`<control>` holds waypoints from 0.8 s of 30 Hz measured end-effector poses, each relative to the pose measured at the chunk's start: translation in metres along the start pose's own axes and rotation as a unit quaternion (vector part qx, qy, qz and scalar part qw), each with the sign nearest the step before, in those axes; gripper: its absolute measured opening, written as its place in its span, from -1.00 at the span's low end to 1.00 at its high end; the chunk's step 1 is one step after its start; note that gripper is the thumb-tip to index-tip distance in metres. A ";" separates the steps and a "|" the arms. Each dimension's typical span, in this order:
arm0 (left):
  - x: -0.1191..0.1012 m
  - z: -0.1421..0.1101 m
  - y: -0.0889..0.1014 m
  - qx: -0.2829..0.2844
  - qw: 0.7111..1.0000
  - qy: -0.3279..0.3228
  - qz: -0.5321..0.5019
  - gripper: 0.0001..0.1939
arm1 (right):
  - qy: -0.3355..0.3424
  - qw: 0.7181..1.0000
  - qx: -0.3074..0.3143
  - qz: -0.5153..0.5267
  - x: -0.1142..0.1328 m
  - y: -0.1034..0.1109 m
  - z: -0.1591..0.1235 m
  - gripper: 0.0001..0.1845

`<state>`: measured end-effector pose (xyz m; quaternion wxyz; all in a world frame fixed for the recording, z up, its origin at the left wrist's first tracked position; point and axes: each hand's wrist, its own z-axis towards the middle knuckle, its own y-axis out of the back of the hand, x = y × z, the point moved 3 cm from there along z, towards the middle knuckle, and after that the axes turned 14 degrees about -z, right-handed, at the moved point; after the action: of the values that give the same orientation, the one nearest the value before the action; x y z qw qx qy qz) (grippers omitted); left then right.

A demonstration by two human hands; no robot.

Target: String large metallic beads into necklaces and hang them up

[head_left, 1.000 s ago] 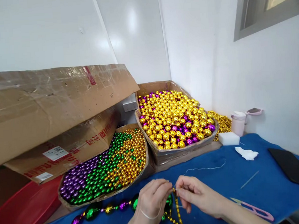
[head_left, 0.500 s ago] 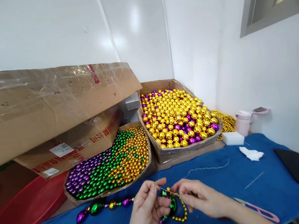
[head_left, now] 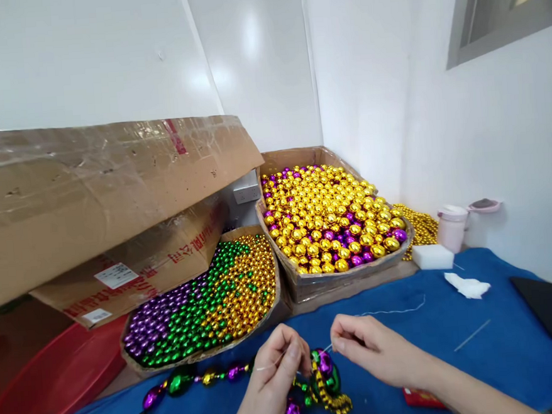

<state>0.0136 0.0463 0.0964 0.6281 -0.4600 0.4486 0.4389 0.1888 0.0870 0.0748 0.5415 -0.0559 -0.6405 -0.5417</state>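
Observation:
My left hand (head_left: 273, 377) is closed in a pinch on a thin white thread beside a bunch of strung beads (head_left: 323, 380) in green, purple and gold on the blue cloth (head_left: 409, 349). My right hand (head_left: 369, 352) pinches the same thread a little to the right of the bunch. The bead string (head_left: 184, 383) trails left across the cloth with large green and purple beads. More thread (head_left: 392, 311) lies loose behind my right hand.
A cardboard tray of small purple, green and gold beads (head_left: 202, 303) sits front left. A box of larger gold and purple beads (head_left: 328, 219) stands behind. A red tub (head_left: 47, 381), white block (head_left: 431, 256), pink cup (head_left: 451, 227) and dark tablet (head_left: 548, 308) surround.
The bead bunch has dropped lower onto the cloth between my hands. My hands have drawn slightly apart along the thread. The view shifted a little left.

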 end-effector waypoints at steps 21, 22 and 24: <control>0.025 0.002 0.012 -0.029 0.996 0.065 -0.056 -0.77 | -0.037 0.991 -0.048 0.122 -0.024 -0.019 -0.026 -0.67; 0.025 0.003 0.009 -0.031 0.995 0.066 -0.063 -0.77 | -0.071 0.955 -0.073 0.279 -0.023 -0.022 -0.027 -0.70; 0.026 0.004 0.005 -0.034 0.995 0.066 -0.073 -0.77 | -0.098 0.832 -0.113 0.534 -0.017 -0.028 -0.026 -0.76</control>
<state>0.0146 0.0551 0.0714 0.6117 -0.5406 0.4394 0.3750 0.1944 0.0647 0.0396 0.6705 -0.5031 -0.4951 -0.2284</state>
